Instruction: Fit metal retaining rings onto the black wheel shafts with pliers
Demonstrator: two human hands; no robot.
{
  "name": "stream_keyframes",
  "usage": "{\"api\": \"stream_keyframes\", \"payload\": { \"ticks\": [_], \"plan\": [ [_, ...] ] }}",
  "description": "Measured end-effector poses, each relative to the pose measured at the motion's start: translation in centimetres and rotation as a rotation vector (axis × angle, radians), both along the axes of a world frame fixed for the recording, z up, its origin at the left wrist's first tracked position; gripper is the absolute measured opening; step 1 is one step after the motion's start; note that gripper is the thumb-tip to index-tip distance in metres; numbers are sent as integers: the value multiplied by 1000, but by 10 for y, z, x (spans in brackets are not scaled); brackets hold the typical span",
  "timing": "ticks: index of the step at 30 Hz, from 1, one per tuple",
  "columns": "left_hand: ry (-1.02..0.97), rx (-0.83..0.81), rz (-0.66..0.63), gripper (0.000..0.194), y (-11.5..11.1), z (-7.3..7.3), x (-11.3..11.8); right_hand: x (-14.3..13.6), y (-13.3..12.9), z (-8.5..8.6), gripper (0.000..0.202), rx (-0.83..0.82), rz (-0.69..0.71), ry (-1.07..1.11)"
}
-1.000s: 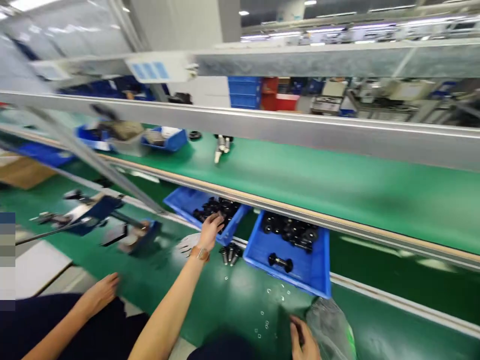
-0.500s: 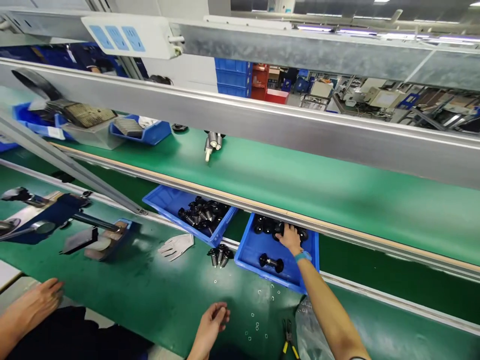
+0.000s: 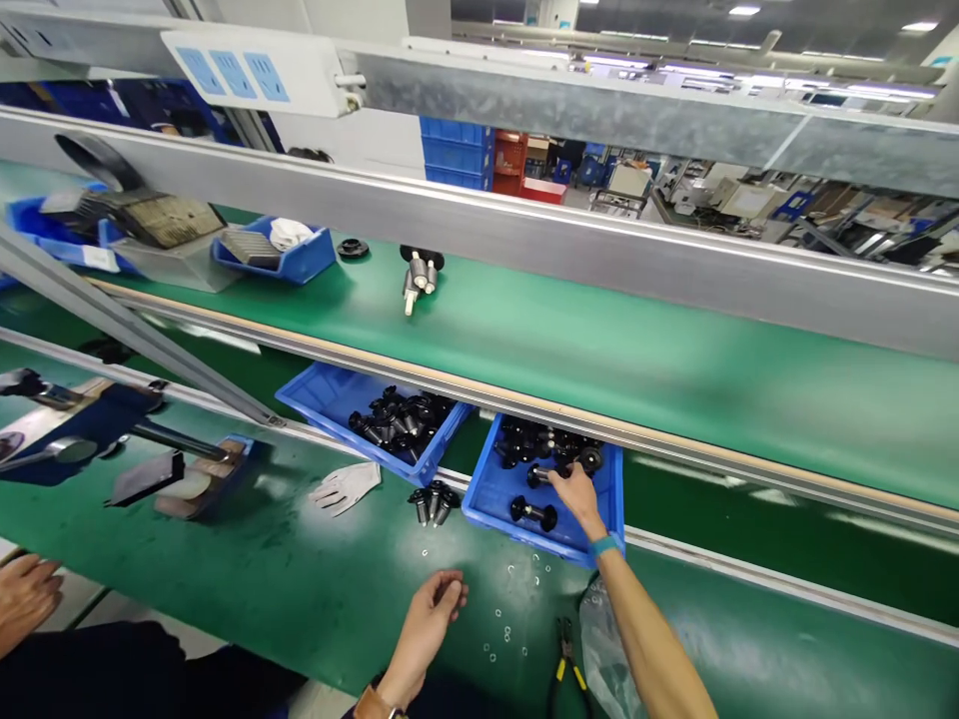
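- Head view: the right hand (image 3: 578,499) has thumb and fingers clamped on a black dumbbell-shaped part (image 3: 536,476), inside the right blue bin (image 3: 494,487).
- Another such part (image 3: 533,513) lies just in front of it; more are heaped behind.
- The left hand (image 3: 429,627) is over the green desk (image 3: 330,599), fingers curled; whether they grip anything, I cannot tell.
- Small pale rings (image 3: 507,633) lie scattered beside it, with yellow-handled pliers (image 3: 565,644) farther right.

The left tray (image 3: 326,394) and the right tray (image 3: 490,489), both with parts (image 3: 533,513) inside, are partly under the shelf (image 3: 674,350). On the table (image 3: 315,579), 1 glove (image 3: 346,488) lies before the left tray; before the right tray lie rings (image 3: 507,633), with 1 pair of pliers (image 3: 566,647) to their right.
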State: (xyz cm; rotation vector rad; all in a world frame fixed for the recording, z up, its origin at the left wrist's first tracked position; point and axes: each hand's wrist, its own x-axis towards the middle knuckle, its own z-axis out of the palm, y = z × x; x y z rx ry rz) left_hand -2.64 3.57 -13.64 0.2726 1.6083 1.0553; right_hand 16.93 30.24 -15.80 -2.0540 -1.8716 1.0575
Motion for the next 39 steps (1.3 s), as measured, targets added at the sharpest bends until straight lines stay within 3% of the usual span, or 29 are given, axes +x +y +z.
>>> {"api": "stream_keyframes", "payload": {
  "ticks": [4,8,11,13,17,20,25,27,32,36,39],
  "plan": [
    [73,172,-121,55,19,18,22,19,-53,17,40,-110,-84,323],
    [224,331,-211,50,49,14,51,24,-89,23,35,-148,-225,514],
    [467,378,-308,55,85,0,65,26,-97,24,29,-130,-318,558],
    [601,416,-462,57,113,-6,67,27,-98,25,25,-117,-345,574],
    [555,492,-738,50,159,-7,60,32,-101,30,22,-90,-352,573],
    [536,485,-877,40,174,-5,55,41,-99,34,24,-55,-394,512],
    [665,316,-866,42,184,-9,50,78,-89,49,38,114,-553,296],
    [703,219,-841,42,189,-11,48,92,-89,59,43,178,-558,252],
    [672,150,-819,43,191,2,52,94,-112,87,45,242,-277,347],
    [520,336,-877,41,157,33,63,83,-145,106,40,254,-93,416],
    [179,467,-1008,48,115,57,68,77,-165,117,42,282,19,437]
  ]
}}
